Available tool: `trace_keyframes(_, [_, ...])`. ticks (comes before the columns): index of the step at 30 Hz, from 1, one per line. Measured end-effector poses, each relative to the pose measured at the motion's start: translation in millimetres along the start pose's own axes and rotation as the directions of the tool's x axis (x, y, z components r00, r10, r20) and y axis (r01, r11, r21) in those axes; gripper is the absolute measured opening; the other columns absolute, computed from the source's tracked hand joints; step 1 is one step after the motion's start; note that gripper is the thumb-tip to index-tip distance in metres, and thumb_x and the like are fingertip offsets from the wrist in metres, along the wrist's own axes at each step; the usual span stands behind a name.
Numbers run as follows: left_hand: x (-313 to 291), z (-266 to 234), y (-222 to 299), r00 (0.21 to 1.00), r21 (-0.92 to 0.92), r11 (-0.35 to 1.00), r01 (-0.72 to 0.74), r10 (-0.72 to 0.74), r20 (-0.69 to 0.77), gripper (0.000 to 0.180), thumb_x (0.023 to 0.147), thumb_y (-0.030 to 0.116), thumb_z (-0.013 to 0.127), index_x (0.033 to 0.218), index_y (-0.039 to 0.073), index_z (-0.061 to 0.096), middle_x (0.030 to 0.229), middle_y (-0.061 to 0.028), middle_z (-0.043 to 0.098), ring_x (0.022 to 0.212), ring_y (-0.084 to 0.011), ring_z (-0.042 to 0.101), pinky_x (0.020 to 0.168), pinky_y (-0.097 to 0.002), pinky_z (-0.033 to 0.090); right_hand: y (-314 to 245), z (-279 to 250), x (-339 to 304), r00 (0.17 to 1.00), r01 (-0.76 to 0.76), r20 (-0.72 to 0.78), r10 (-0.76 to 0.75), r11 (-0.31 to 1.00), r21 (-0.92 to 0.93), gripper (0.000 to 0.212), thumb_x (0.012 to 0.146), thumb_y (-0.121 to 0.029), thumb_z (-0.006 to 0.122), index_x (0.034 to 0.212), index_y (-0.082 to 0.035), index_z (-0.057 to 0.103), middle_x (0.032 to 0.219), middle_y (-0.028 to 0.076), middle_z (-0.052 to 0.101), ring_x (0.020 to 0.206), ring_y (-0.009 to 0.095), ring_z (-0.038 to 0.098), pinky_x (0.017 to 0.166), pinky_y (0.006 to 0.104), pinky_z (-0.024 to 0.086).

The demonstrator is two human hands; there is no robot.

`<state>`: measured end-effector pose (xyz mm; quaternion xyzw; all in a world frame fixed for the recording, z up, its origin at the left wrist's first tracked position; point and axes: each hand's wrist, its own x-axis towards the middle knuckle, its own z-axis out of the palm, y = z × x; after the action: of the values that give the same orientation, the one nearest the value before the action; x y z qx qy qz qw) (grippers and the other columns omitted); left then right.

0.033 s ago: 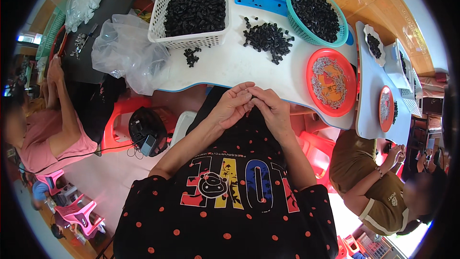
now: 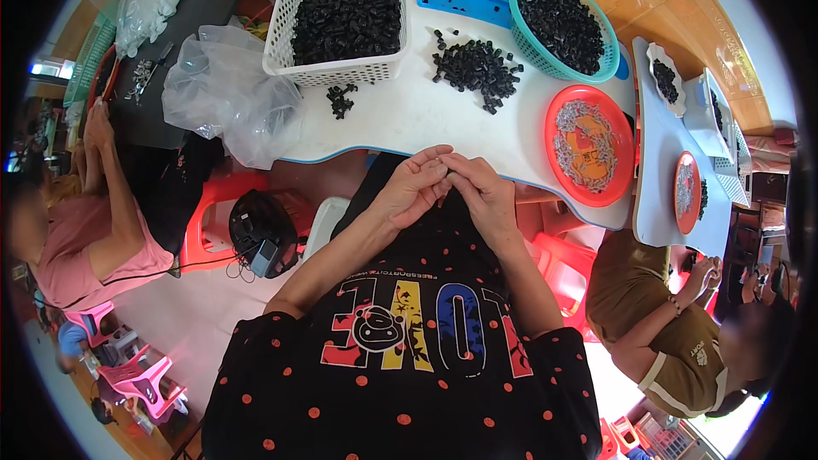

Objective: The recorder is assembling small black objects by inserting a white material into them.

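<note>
In front of my body, just off the table's near edge, my left hand (image 2: 413, 187) and my right hand (image 2: 484, 192) meet at the fingertips. Both are closed in a pinch, thumbs against fingers. A tiny dark bit shows between the fingertips, too small and too covered to name. Beyond them on the white table (image 2: 383, 123) lies a loose pile of small black plastic pieces (image 2: 477, 68). A smaller cluster of black pieces (image 2: 340, 102) is to its left. To the right, an orange-red plate (image 2: 555, 172) holds many small silvery pieces (image 2: 588, 177).
A white basket (image 2: 341, 75) and a teal basket (image 2: 545, 70), both full of black pieces, stand at the back beside a blue tray (image 2: 463, 3). A clear plastic bag (image 2: 226, 94) hangs over the left edge. People sit at both sides; a red stool (image 2: 562, 273) is at right.
</note>
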<state>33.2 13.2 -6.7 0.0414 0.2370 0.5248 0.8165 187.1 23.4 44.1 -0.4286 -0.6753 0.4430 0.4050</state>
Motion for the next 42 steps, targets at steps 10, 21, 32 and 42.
trace_keyframes(10, [1.7,6.5,3.4,0.999,-0.04,0.999,-0.008,0.009,0.041,0.032,0.093,0.004,0.062,0.124,0.001,0.054,0.1,-0.0036,0.065,0.08,-0.0089,0.064,0.075,-0.0215,0.055,-5.8,-9.1,9.4,0.983,-0.184,0.071,0.172,0.955,0.232,0.027,0.089,-0.002,0.065,0.115,-0.006,0.069,0.086,0.005,0.063,0.067,0.008,0.058,0.053,0.0213,0.049])
trace_keyframes(21, [-2.5,9.5,0.6,0.986,0.027,0.985,-0.168,0.169,-0.009,0.015,0.089,0.0,0.065,0.105,0.001,0.064,0.089,-0.0077,0.068,0.076,-0.0137,0.066,0.061,-0.0234,0.054,-18.6,-2.7,10.8,0.975,0.101,-0.168,-0.146,0.963,-0.252,0.011,0.077,0.0,0.073,0.088,-0.002,0.071,0.097,0.007,0.07,0.088,0.018,0.062,0.071,0.0281,0.052])
trace_keyframes(32, [-2.3,5.6,-5.5,0.932,0.192,0.912,-0.362,0.359,0.051,0.015,0.088,-0.005,0.063,0.102,0.0,0.065,0.094,-0.0101,0.069,0.082,-0.0152,0.067,0.072,-0.0263,0.054,-19.4,-3.5,6.6,0.986,0.035,-0.143,-0.091,0.935,-0.352,0.011,0.077,-0.007,0.075,0.087,-0.004,0.071,0.089,0.003,0.069,0.086,0.021,0.059,0.084,0.034,0.044])
trace_keyframes(42, [-1.5,-0.1,-4.0,0.982,0.117,0.975,-0.188,0.187,0.018,0.014,0.089,-0.001,0.064,0.104,0.0,0.065,0.089,-0.0086,0.069,0.077,-0.0141,0.067,0.064,-0.0241,0.054,-11.7,-4.2,5.6,0.989,-0.059,-0.14,0.052,0.997,-0.048,0.012,0.081,-0.002,0.072,0.092,-0.002,0.07,0.106,0.009,0.063,0.086,0.015,0.061,0.068,0.0269,0.052])
